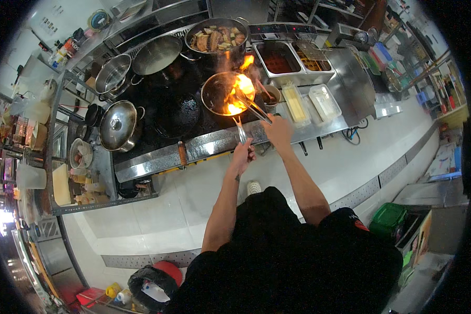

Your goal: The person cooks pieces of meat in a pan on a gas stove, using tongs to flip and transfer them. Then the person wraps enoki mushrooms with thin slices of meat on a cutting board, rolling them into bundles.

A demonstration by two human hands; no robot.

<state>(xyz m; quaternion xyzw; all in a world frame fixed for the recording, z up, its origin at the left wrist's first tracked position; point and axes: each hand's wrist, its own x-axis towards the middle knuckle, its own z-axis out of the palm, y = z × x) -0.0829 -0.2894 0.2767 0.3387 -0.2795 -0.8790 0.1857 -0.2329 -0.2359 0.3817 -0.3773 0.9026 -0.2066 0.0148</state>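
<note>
Bright flames (242, 88) rise from a frying pan (212, 96) over the stove, and its contents are hidden by fire and glare. My left hand (242, 155) is closed around the pan's metal handle. Metal tongs (257, 111) are gripped in my right hand (279, 131), their tips reaching into the flames at the pan's right side. Just right of the pan stands a small container (270, 95) with dark contents and a utensil in it. Behind the pan, a large pot (218, 37) holds chunks of food.
A dark flat pan (178, 115) lies on the stove, its wooden handle (182, 153) jutting past the front edge. Further left are a lidded pot (118, 125) and two open pots. Sauce trays (278, 58) and two white containers (325, 102) line the right side.
</note>
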